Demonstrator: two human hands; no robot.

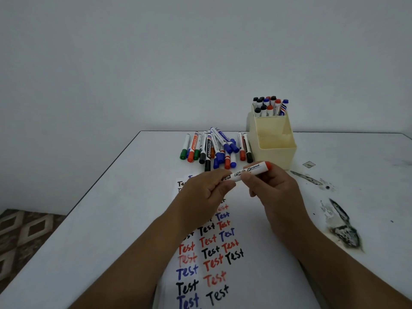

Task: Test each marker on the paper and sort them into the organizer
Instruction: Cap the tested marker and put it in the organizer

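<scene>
In the organizer [273, 139], capped markers [268, 105].

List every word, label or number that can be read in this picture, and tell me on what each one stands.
"White Board": on the barrel of the red-capped white marker held by both hands.
"Test": handwritten many times in black, red and blue on the white paper sheet.
Print on the loose pile of capped markers: too small to read.
Print on the markers standing in the cream plastic organizer: too blurred to read.
</scene>
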